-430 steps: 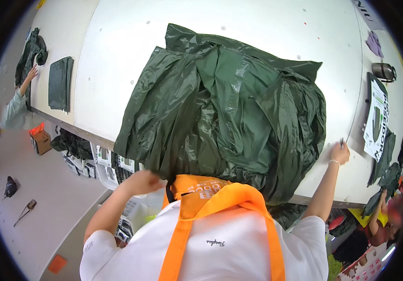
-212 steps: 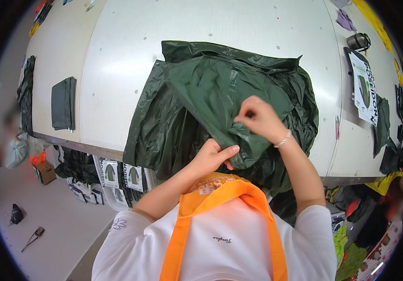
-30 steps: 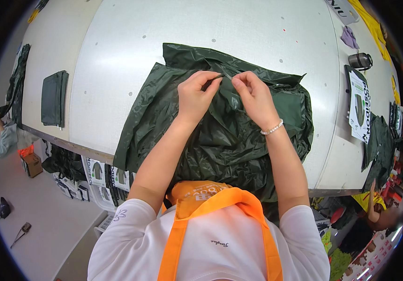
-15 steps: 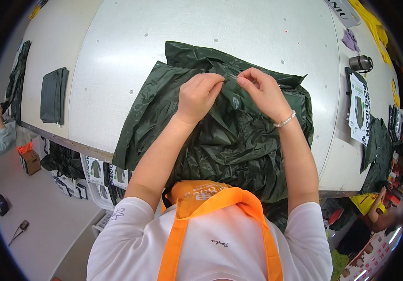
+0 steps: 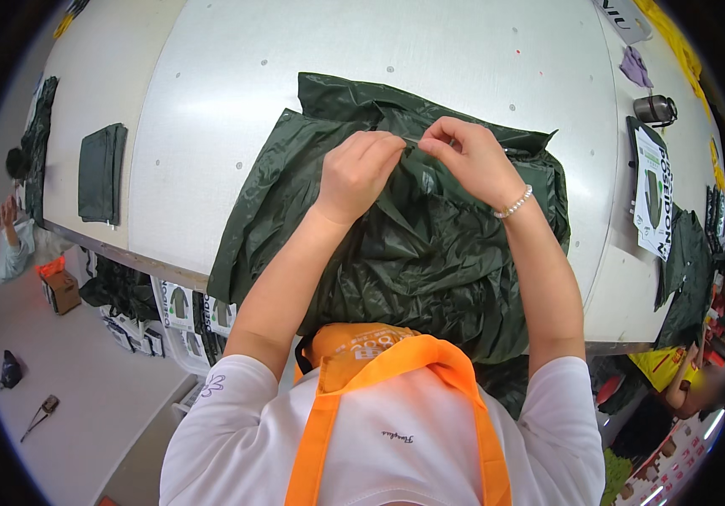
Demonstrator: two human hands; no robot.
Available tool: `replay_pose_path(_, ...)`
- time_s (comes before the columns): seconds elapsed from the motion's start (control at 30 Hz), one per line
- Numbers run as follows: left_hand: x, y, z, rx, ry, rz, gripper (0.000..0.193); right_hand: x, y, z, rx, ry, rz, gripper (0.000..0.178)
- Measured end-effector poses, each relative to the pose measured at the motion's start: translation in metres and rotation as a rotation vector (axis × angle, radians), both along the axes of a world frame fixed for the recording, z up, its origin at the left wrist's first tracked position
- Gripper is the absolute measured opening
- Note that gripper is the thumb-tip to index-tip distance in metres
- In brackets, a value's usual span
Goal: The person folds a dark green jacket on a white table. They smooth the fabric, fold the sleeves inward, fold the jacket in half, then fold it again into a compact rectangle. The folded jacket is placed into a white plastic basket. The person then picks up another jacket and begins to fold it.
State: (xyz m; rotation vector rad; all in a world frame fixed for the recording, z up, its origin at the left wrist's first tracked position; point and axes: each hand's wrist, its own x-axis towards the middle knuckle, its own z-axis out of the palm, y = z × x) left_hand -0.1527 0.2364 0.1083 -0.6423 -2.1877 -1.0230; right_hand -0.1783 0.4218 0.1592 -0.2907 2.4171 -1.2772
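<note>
A dark green waterproof garment (image 5: 430, 244) lies crumpled on the white table before me, its near side hanging toward my apron. Over its upper middle, my left hand (image 5: 358, 173) pinches with thumb and fingers pressed together; what sits in that pinch is hidden. My right hand (image 5: 474, 164), with a beaded bracelet at the wrist, is closed at the fingertips on one end of a thin clear strip (image 5: 412, 141). The strip spans the small gap between both hands, just above the green fabric.
On the white table (image 5: 227, 51), a folded green garment (image 5: 101, 174) lies at left. Packaged garments with a printed card (image 5: 652, 190), a metal flask (image 5: 654, 110) and a purple cloth (image 5: 635, 67) are at right. Co-workers sit at both edges. A white crate (image 5: 183, 337) stands below.
My right hand has moved slightly left, bringing its fingertips closer to my left hand. Less of the clear strip shows between them. The garment lies nearly the same.
</note>
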Motion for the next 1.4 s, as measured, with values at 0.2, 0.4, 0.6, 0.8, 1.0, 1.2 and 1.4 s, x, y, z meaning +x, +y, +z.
replay_pose_path(0.2,-0.023,-0.064,0.003,0.31,-0.528,0.485,0.014,0.017,0.076,-0.034,-0.013,0.227,-0.425,0.023)
replay_pose_path(0.4,0.014,-0.126,-0.002,0.012,-0.414,0.412,0.043,0.105,0.323,-0.135,0.631,0.363,-1.048,0.024)
replay_pose_path(0.6,0.039,-0.062,-0.014,-0.183,-0.535,-0.215,0.047,0.167,0.348,-0.174,1.352,0.55,-1.052,0.026)
replay_pose_path(0.8,0.026,-0.081,-0.033,-0.299,-0.575,-0.052,0.014,0.154,0.178,-0.062,0.16,-0.137,-0.867,0.045)
replay_pose_path(1.0,0.027,-0.072,-0.05,-0.565,-0.548,0.477,0.026,0.151,0.144,-0.114,-0.023,-0.04,-0.904,0.045)
replay_pose_path(1.2,0.079,-0.052,-0.042,0.0,-0.087,0.435,0.056,0.16,0.126,-0.092,-0.251,-0.152,-1.081,0.047)
replay_pose_path(1.4,0.064,-0.092,-0.07,0.52,-0.425,0.623,0.052,0.154,0.119,-0.1,-0.308,-0.122,-1.038,0.031)
